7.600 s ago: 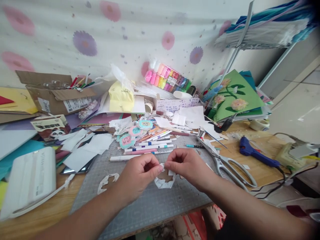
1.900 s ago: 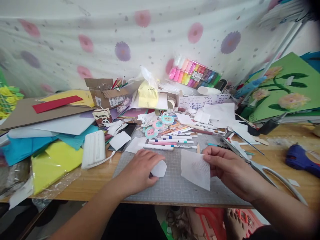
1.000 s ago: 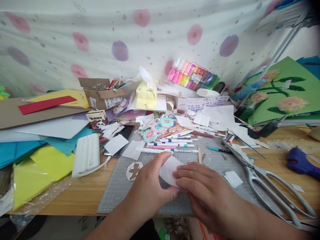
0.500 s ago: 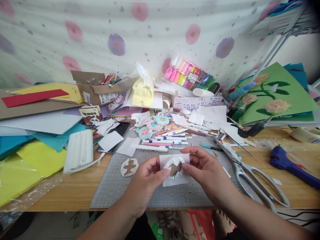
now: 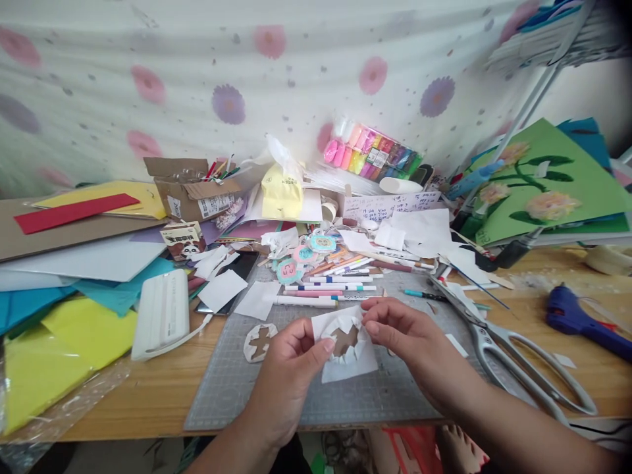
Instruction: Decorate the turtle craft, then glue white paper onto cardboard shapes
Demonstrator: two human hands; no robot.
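My left hand (image 5: pixel 291 359) and my right hand (image 5: pixel 402 336) both pinch a white paper square (image 5: pixel 348 362) held just above the grey cutting mat (image 5: pixel 237 395). A brown cardboard piece (image 5: pixel 344 338) shows at the paper's middle, with white flaps folded in around it. The left thumb and finger grip the paper's left edge. My right fingertips press a flap at the top right. Left of the hands a round white-rimmed cutout (image 5: pixel 259 342) with a brown shape lies flat on the mat.
Large scissors (image 5: pixel 513 355) lie right of the mat and a blue glue gun (image 5: pixel 577 319) beyond them. Several markers (image 5: pixel 320 289) line the mat's far edge. Coloured paper sheets (image 5: pixel 74 329), a white tool (image 5: pixel 162 313) and a cardboard box (image 5: pixel 190 187) fill the left.
My right hand set the white square over the piece in my left. Both hands then raised it and folded white flaps in over the brown piece. The round cutout came into sight on the mat.
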